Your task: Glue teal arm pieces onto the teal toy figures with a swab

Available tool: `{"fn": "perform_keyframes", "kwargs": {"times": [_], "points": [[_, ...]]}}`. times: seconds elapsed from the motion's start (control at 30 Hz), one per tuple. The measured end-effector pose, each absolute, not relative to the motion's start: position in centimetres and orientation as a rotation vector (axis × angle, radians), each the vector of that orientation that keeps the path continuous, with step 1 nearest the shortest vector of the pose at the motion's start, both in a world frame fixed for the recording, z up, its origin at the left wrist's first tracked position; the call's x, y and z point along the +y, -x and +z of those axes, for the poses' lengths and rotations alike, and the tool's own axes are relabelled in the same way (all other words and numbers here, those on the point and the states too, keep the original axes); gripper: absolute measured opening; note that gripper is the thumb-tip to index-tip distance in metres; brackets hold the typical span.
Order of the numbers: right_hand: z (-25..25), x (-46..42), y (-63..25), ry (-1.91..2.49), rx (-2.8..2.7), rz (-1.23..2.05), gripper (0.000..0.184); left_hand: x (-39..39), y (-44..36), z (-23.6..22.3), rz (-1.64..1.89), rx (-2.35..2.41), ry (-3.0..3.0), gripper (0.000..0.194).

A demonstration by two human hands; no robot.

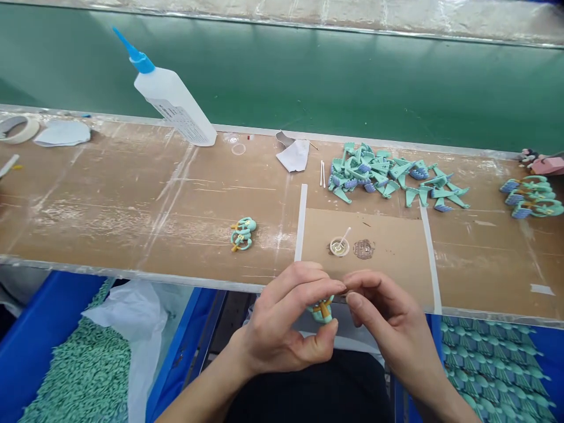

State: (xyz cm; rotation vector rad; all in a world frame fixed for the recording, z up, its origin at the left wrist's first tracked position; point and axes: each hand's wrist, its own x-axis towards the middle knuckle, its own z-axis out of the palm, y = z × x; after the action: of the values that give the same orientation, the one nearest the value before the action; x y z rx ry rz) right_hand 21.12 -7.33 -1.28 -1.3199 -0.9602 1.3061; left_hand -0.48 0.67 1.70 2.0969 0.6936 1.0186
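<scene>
A small teal toy figure with mustard-brown parts (324, 311) is gripped between the fingers and thumb of my left hand (293, 326), just over the table's front edge. My right hand (385, 317) is beside it, thumb and forefinger pinched close together near the figure's top; what they hold, if anything, is hidden. Beyond my hands, a small round cup (339, 247) with a white stick in it stands on a brown cardboard sheet (388, 276), beside a dark smudge (363, 249). Two similar teal figures (242, 234) lie on the table to the left.
Teal and blue toy pieces (379, 173) lie heaped at the back, near cotton swabs (323, 174). A white bottle with a blue nozzle (176, 106) stands back left. More figures (533, 197) sit far right. Bins of teal parts (83, 358) and stacked pieces (489, 364) flank my lap.
</scene>
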Motion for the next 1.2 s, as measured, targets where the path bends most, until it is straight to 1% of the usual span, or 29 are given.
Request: {"fn": "perform_keyframes", "kwargs": {"times": [0.03, 0.1, 0.2, 0.27, 0.37, 0.5, 0.57, 0.7, 0.83, 0.9, 0.97, 1.03, 1.13, 1.2], "points": [[-1.3, -7.3, -21.2, 1.310, -0.982, 1.279, 0.011, 0.4, 0.3, 1.5, 1.022, 0.701, -1.986, 0.059], [-1.3, -7.3, -21.2, 1.284, -1.041, 1.204, 0.007, -0.1, -0.1, 1.2, 1.018, 0.709, -1.565, 0.053], [-1.1, -7.0, -21.2, 1.234, -1.132, 1.098, 0.014, -0.8, -1.2, 1.4, 0.920, 0.683, -0.771, 0.045], [-0.8, -6.9, -21.3, 1.224, -1.186, 1.041, 0.019, -1.0, -1.8, 1.9, 0.846, 0.681, -0.444, 0.047], [-0.3, -6.6, -21.3, 1.238, -1.256, 0.983, 0.021, -1.2, -2.3, 2.5, 0.796, 0.710, -0.228, 0.056], [0.4, -6.2, -21.1, 1.281, -1.347, 0.928, 0.027, -1.5, -2.4, 2.1, 0.757, 0.732, -0.187, 0.066], [0.4, -6.0, -20.7, 1.319, -1.372, 0.896, 0.024, -1.7, -2.2, 1.4, 0.752, 0.733, -0.241, 0.067], [0.4, -5.8, -20.0, 1.369, -1.348, 0.911, 0.010, -2.4, -2.2, 0.2, 0.736, 0.754, -0.324, 0.066], [0.8, -5.7, -20.6, 1.355, -1.283, 0.919, 0.012, -2.9, -2.9, -0.4, 0.670, 0.840, -0.336, 0.058], [0.9, -5.7, -22.0, 1.359, -1.256, 0.939, 0.012, -2.7, -3.3, -0.7, 0.628, 0.868, -0.321, 0.063], [0.5, -5.8, -24.6, 1.456, -1.191, 0.893, 0.012, -2.4, -3.7, -0.9, 0.596, 0.862, -0.329, 0.076], [-0.6, -6.1, -28.7, 1.654, -1.074, 0.749, 0.020, -2.0, -3.6, -1.3, 0.577, 0.840, -0.370, 0.084], [-3.9, -6.3, -37.2, 1.971, -0.882, 0.488, 0.039, -1.7, -2.6, -2.2, 0.548, 0.823, -0.431, 0.083], [-6.5, -6.0, -43.5, 2.099, -0.808, 0.351, 0.045, -1.7, -1.7, -2.8, 0.554, 0.805, -0.470, 0.081]]}}
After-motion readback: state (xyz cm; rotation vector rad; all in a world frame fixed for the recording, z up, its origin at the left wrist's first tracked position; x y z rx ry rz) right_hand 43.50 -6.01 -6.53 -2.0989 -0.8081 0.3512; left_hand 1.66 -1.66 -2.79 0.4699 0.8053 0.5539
